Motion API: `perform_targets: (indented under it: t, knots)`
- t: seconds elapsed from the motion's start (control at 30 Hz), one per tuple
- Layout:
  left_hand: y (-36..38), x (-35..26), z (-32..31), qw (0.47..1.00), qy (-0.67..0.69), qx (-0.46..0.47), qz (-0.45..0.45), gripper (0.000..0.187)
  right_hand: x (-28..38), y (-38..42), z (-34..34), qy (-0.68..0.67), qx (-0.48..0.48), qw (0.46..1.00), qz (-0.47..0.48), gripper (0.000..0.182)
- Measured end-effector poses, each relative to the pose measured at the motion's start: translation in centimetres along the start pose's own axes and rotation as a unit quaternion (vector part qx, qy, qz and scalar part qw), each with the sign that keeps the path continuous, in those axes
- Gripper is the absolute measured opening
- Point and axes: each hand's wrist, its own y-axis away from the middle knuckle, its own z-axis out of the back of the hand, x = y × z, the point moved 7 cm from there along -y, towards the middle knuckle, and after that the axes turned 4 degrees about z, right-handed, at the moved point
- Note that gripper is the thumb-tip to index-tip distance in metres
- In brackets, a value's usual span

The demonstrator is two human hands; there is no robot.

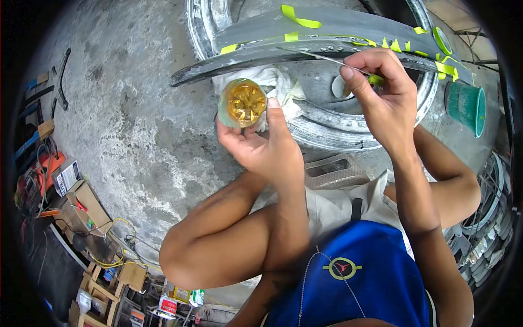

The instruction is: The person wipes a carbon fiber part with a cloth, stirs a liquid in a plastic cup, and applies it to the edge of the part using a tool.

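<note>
My left hand (262, 143) is wrapped round a clear cup (224, 103) with amber liquid in its bottom. In my right hand (384, 92), thumb and fingers pinch a thin stick (321, 56), which points left over the dark curved panel (261, 57). A green-yellow bit (376, 80) shows by the right fingers. Strips of yellow-green tape (291, 36) are stuck along the panel's edge. Below the panel, a crumpled white cloth (286, 92) lies close to the cup.
Grey-smeared tyres (338, 131) lie under the panel. A roll of green tape (442, 41) rests at its right end, above a green bucket (466, 106). A hollow block (335, 170) sits between my legs. Boxes, cables and wooden pieces (90, 207) crowd the lower left.
</note>
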Motion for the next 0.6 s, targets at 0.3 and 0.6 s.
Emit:
perform_targets:
  t: [0.3, 0.6]
  knots:
    - [-1.2, -0.3, 1.1, 0.998, 0.048, -0.035, 0.012, 0.064, 2.4, -0.8, -3.2, 0.016, 0.027, 0.997, 0.069, 0.015]
    - [-1.1, -0.1, 1.1, 0.998, 0.043, -0.036, 0.030, 0.065, 3.1, -1.3, -5.0, 0.063, 0.018, 0.990, 0.127, 0.018]
